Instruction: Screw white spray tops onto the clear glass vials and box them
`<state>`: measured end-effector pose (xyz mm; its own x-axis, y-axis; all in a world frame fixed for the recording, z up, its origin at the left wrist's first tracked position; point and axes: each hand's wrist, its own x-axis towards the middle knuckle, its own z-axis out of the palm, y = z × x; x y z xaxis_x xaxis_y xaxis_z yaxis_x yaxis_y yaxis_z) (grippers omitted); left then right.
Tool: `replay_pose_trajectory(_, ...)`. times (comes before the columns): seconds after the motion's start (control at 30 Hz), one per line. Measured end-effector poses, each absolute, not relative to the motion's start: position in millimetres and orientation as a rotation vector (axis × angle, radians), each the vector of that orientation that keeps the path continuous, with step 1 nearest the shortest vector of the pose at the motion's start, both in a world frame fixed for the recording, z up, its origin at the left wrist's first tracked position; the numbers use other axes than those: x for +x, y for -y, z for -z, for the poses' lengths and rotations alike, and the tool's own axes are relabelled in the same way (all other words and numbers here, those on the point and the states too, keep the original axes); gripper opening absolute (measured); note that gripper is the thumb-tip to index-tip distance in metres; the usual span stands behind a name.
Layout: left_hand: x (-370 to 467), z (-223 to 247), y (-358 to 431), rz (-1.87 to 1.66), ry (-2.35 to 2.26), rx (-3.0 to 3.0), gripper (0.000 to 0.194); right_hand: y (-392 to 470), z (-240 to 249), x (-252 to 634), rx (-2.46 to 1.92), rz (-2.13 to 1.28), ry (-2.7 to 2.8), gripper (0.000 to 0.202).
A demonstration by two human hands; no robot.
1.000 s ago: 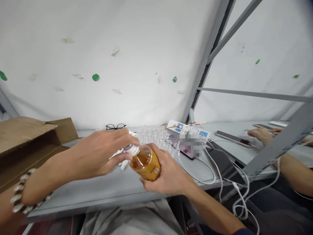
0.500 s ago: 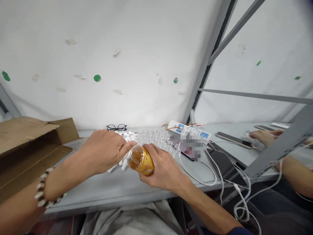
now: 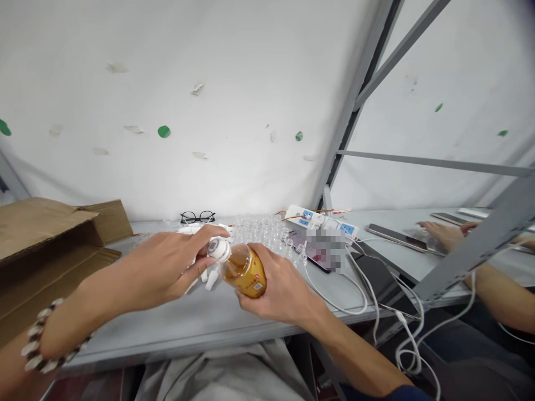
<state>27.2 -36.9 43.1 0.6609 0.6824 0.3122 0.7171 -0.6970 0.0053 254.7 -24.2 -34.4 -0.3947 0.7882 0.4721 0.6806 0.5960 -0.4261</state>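
Note:
A clear plastic bottle (image 3: 242,270) with amber drink and a yellow label tilts toward the left above the table edge. My right hand (image 3: 280,284) is wrapped round its labelled body. On its neck sits a white bottle cap (image 3: 219,249), with the thumb and fingers of my left hand (image 3: 167,264) on either side of it. A beaded bracelet (image 3: 42,340) circles my left wrist. Behind the bottle lie several small white plastic pieces (image 3: 212,277), partly hidden by my left hand, and a cluster of clear plastic pieces (image 3: 261,231).
An opened cardboard box (image 3: 50,228) stands at the left. Glasses (image 3: 198,216) lie by the wall. To the right are a power strip (image 3: 321,221), a phone (image 3: 313,253), a dark tablet-like device (image 3: 382,284) and white cables (image 3: 401,356). Beyond a metal post, another person's hand (image 3: 443,234) shows.
My left hand has turned, its fingers opening from over the cap so that the cap's top now shows. The bottle stays in my right hand, almost unmoved.

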Motion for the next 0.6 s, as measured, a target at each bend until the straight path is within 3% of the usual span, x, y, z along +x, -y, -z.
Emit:
replay_pose_trajectory(0.13,36,-42,31,0.345,1.269,-2.657,0.027,25,37,252,-1.145,-0.117,2.237,0.042)
replay_pose_trajectory(0.3,34,-34,27,0.506,1.474,-2.478,0.044,22,41,251,-1.085,0.042,2.220,0.042)
replay_pose_trajectory(0.5,0,-14,34,0.866,1.676,-2.467,0.044,32,26,263,-0.433,0.213,2.011,0.060)
replay_pose_trajectory(0.6,-10,-4,40,0.887,1.773,-2.482,0.043,45,12,272,-0.352,0.237,2.065,0.055)
